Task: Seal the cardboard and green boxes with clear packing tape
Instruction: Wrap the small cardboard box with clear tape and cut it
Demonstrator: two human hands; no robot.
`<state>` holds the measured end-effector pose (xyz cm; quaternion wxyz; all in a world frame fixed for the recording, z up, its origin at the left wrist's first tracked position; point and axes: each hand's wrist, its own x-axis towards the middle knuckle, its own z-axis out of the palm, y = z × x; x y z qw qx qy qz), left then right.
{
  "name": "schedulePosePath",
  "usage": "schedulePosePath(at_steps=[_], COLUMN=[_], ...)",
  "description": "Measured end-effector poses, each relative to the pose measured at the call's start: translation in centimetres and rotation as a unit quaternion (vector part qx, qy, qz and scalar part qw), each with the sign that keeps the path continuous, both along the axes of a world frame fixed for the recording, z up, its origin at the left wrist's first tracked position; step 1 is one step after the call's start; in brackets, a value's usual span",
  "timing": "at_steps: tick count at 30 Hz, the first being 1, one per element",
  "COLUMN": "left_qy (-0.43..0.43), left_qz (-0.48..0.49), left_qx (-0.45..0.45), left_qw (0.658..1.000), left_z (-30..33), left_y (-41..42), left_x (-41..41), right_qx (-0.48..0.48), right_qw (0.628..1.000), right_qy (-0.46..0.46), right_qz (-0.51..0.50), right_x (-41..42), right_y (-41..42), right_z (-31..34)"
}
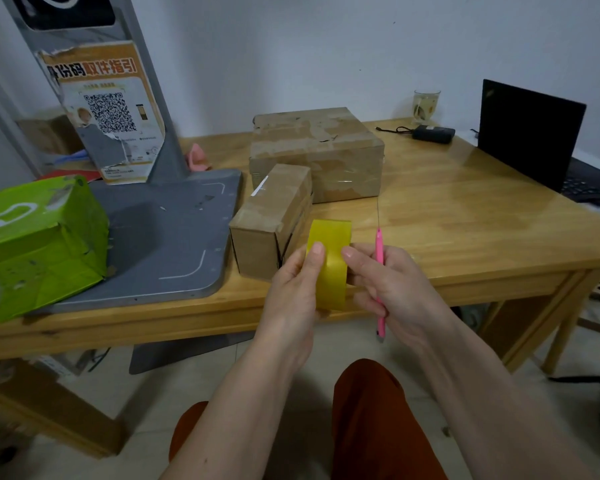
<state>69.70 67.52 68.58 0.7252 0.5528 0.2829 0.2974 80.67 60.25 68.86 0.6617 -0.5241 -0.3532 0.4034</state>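
A yellowish roll of packing tape [330, 261] is held upright over the table's front edge, between both hands. My left hand [293, 289] grips the roll's left side with the thumb on its face. My right hand [388, 285] touches the roll's right edge with a fingertip while its curled fingers hold a pink utility knife [379, 261]. Just behind the roll sits a small cardboard box [267, 226]. A larger, taped cardboard box [317, 150] stands further back. The green box [39, 244] lies at the far left.
A grey metal stand with a QR-code poster [174, 237] covers the table's left part, and the green box rests on its base. An open laptop [534, 140], a black power adapter [432, 134] and a glass [426, 105] sit at the back right of the wooden table [465, 220].
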Motion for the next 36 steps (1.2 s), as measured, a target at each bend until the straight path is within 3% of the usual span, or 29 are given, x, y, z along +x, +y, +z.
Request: schedulePosePath(at_steps=[4,11,18,26,32,36], left_qy=[-0.006,-0.009,-0.038,-0.057,-0.058,-0.052], left_qz=[-0.005,0.010,-0.031,-0.067,-0.028,0.007], left_qx=[-0.059,-0.075,-0.043,-0.019,-0.066,-0.045], left_qw=[0.998,0.997,0.998,0.996,0.996,0.998], left_z=[-0.2,0.0,-0.4,-0.4,-0.3,-0.1], left_y=[0.3,0.4,0.9,1.2,1.0,0.4], left_x=[-0.1,0.2,-0.1,-0.6,-0.1,0.2], right_qx=[-0.013,-0.021,-0.004,0.014,-0.002,0.009], right_qw=[0.999,0.999,0.999,0.998,0.998,0.995], right_qy=[-0.036,-0.039,0.044,0.055,0.054,0.074], right_qz=[0.013,0.024,0.014,0.005,-0.036,-0.061], right_x=[0.3,-0.5,-0.3,-0.9,-1.5,-2.1], right_y=[-0.2,0.1,0.1,0.3,0.6,0.5], right_z=[-0.1,-0.2,-0.4,-0.3,-0.1,0.5])
